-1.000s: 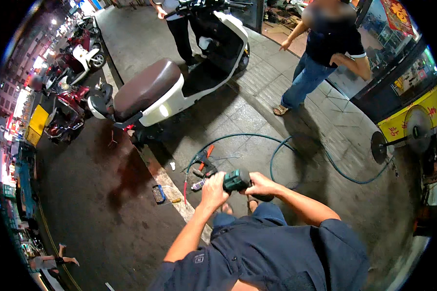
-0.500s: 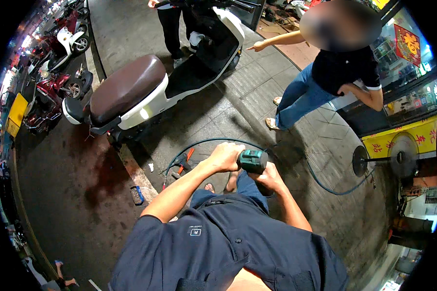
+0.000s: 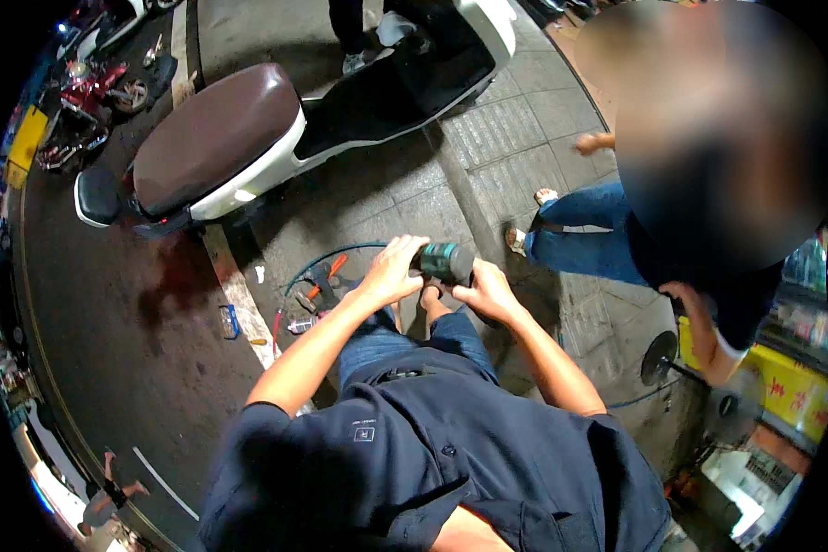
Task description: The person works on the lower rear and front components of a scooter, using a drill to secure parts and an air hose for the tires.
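Gripping a green-and-black power tool between them, the left hand and right hand are clamped on its opposite ends, just ahead of the wearer's dark shirt. On the ground to the left lie an orange-and-black tool and a hose; beyond stands a white scooter. At right, a second person in jeans.

1. I saw smooth, faintly shiny plastic on the power tool.
2. The scooter seat looked like glossy leatherette, the body panel like polished plastic.
3. From afar I made out matt shirt cloth and rough, dull road.
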### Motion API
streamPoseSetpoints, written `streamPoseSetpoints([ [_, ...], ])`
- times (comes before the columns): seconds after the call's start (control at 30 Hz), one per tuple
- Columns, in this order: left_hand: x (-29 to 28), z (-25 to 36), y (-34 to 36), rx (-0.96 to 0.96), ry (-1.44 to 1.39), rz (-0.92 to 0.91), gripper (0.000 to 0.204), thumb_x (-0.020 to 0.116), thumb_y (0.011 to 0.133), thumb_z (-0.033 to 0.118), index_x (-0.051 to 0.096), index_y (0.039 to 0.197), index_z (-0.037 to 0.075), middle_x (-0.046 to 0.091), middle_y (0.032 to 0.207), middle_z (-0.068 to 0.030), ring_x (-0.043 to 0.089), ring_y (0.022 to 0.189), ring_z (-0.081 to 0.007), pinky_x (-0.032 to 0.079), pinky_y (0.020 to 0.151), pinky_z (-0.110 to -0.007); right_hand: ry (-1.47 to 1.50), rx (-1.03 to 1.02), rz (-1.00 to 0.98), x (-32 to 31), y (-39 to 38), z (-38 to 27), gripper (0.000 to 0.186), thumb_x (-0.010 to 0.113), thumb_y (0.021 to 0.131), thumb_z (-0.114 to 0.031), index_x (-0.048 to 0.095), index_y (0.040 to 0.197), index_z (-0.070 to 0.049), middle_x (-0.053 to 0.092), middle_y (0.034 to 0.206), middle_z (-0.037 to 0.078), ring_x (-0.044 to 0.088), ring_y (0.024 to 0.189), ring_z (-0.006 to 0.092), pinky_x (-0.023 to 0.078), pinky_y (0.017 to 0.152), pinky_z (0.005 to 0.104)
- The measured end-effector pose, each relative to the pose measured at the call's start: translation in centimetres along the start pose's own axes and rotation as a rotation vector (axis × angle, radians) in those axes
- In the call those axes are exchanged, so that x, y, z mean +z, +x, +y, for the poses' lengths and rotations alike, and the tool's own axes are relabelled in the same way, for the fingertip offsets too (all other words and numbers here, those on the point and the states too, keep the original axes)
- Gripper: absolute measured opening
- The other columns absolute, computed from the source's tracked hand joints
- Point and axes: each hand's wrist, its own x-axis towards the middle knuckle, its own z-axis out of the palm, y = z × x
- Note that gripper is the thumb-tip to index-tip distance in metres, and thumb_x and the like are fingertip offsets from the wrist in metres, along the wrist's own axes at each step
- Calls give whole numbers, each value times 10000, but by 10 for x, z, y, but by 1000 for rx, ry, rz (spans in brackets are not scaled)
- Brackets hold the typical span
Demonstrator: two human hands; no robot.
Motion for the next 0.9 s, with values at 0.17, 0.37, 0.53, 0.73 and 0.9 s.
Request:
streamPoseSetpoints([
  [0.17, 30, -34, 41, -215, -239, 360, 517, 688, 719, 198, 488, 1176, 63, 559, 1082, -152, 552, 1017, -284, 438, 864, -365, 59, 91, 73, -17, 61, 29, 477, 631, 671, -190, 540, 1108, -23, 626, 966, 195, 609, 921, 322, 462, 798, 371],
  [0.37, 130, -150, 55, -263, -296, 145, 345, 627, 743, 142, 532, 1063, 59, 605, 953, -168, 600, 874, -325, 488, 729, -413, 164, 352, 46, -10, 98, 77, 423, 617, 724, -132, 528, 1115, 1, 622, 988, 154, 590, 930, 235, 443, 821, 322],
  [0.53, 213, -126, 13, -475, -443, -139, 229, 588, 735, 152, 599, 939, 50, 616, 910, -202, 576, 891, -381, 466, 754, -452, 446, 650, 102, -13, 117, 89, 316, 613, 765, -97, 533, 1058, -9, 580, 878, 44, 528, 779, 130, 441, 719, 272],
  [0.73, 195, -48, -11, -647, -862, 82, 179, 576, 824, 126, 574, 977, 33, 637, 917, -158, 624, 820, -320, 491, 707, -367, 599, 795, 70, 11, 162, 101, 303, 620, 778, -135, 524, 1043, -26, 580, 886, 46, 533, 766, 132, 444, 706, 278],
  [0.9, 148, -44, -18, -824, -1021, 432, 124, 552, 850, 59, 574, 946, -15, 647, 837, -110, 621, 763, -144, 482, 691, -269, 542, 528, -120, 33, 192, 117, 304, 619, 783, -135, 531, 1048, -13, 578, 929, 61, 531, 835, 140, 445, 761, 287],
])
